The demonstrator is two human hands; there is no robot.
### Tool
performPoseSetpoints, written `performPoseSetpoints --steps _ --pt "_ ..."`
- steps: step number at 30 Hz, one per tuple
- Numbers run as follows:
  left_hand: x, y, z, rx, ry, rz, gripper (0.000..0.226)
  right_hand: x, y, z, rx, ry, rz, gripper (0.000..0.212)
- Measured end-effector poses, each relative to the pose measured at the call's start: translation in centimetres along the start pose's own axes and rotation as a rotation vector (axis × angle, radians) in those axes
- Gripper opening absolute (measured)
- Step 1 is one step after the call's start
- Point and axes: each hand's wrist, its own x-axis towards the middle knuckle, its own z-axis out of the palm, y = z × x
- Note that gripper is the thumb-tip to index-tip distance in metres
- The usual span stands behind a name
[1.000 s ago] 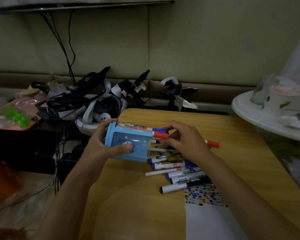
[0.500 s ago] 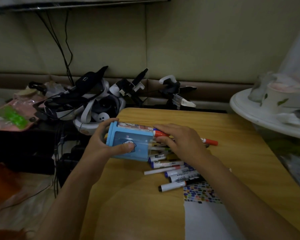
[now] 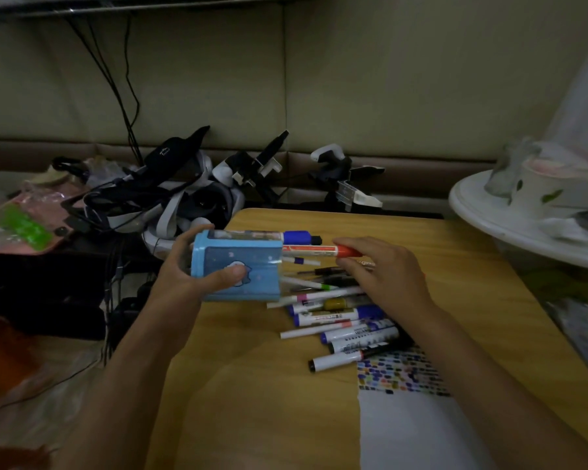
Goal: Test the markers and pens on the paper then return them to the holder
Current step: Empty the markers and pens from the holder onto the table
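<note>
Gripping the tipped holder [image 3: 236, 264] at the table [image 3: 455, 266] edge, left hand [image 3: 184, 273]; right hand [image 3: 384, 273] spread over markers [image 3: 347, 320].

A blue holder [image 3: 236, 266] lies tipped on its side at centre frame, its mouth facing right, a blue-capped marker [image 3: 297, 237] and a red-capped marker [image 3: 323, 251] protruding. More markers [image 3: 350, 329] lie heaped below, beside colour-dotted paper [image 3: 408, 401] at lower right.
</note>
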Motion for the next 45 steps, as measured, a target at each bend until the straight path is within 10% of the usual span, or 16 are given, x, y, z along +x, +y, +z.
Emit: performPoseSetpoints --steps 31,45 --pt "-0.1 -2.5 1.6 -0.075 -0.069 -0.109 0.094 -1.0 -1.2 2.6 -0.006 -0.133 -0.009 0.077" --pt "0.0 -2.1 1.7 -0.058 -0.057 -0.080 0.091 -0.1 0.0 1.4 0.043 -0.113 -0.047 0.049"
